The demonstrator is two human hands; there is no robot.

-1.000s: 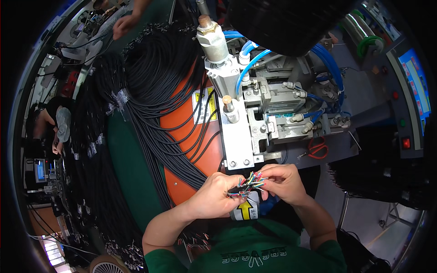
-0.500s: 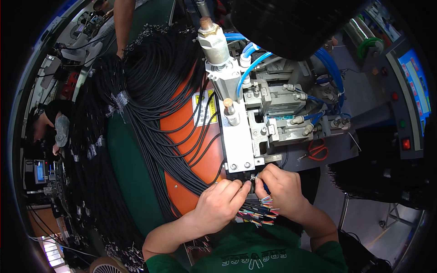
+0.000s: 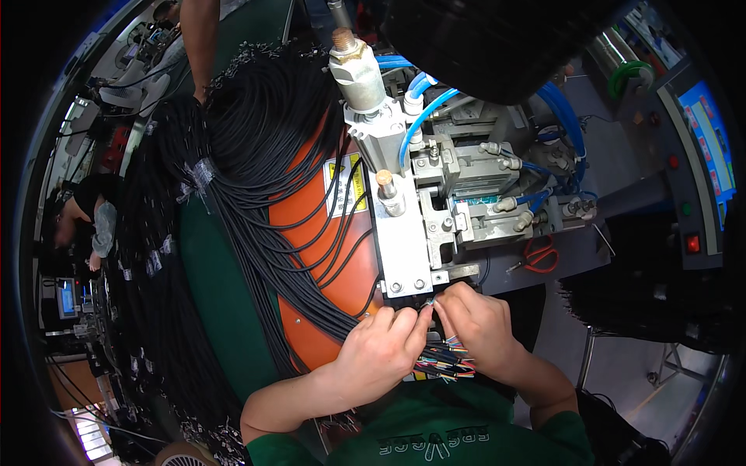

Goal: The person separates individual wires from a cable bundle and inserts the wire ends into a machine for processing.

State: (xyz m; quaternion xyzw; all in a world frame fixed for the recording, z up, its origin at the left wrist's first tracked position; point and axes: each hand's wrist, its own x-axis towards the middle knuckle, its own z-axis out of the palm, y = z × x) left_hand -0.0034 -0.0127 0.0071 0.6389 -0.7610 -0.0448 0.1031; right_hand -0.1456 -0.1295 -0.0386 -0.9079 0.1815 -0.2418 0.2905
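Observation:
My left hand (image 3: 378,346) and my right hand (image 3: 478,325) meet just below the near end of the metal press (image 3: 406,256). Thumb and fingers of each are pinched together around a tiny pale piece (image 3: 430,303), perhaps a wire end, too small to name. Black cables (image 3: 318,299) run from the left and pass under my left hand. Their stripped ends, a bundle of coloured wires (image 3: 447,363), stick out beneath and between my hands.
An orange plate (image 3: 311,248) with a warning label (image 3: 346,186) lies under the cables. Blue air hoses (image 3: 426,115) feed the machine. Red-handled scissors (image 3: 541,255) lie at right, near a control panel (image 3: 691,163). Another person's arm (image 3: 200,46) reaches in at far left.
My view has shifted slightly, so the press sits a little further left. My fingertips stay pinched together at nearly the same spot, the right fingers drawn slightly closer around the pale piece.

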